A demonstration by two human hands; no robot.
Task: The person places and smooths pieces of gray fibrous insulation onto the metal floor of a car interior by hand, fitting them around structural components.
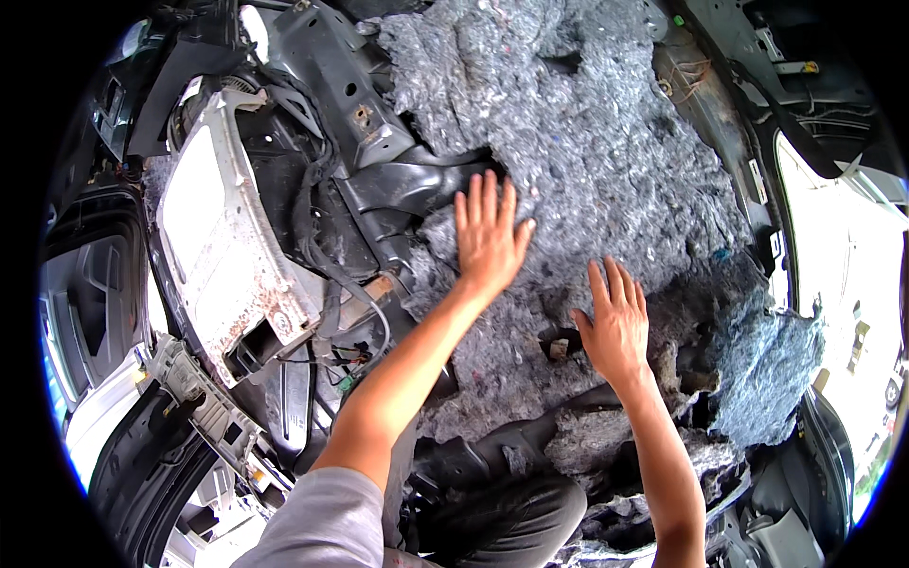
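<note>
A thick grey felt insulation mat [587, 151] covers much of the car's stripped floor in front of me. My left hand [490, 239] lies flat near the mat's left edge, fingers stretched out beside a black plastic duct [407, 185]. Farther right, my right hand [617, 327] rests palm down with its fingers extended and the thumb apart. Close to that thumb, a ragged hole [559, 346] opens in the felt. Neither hand grips anything.
To the left stand a rusty white metal panel [237, 256] and a bundle of dark wiring [317, 227]. A torn bluish felt piece [767, 369] hangs at the right. A black metal bracket [341, 80] lies beyond my left hand. My knee [530, 511] shows below.
</note>
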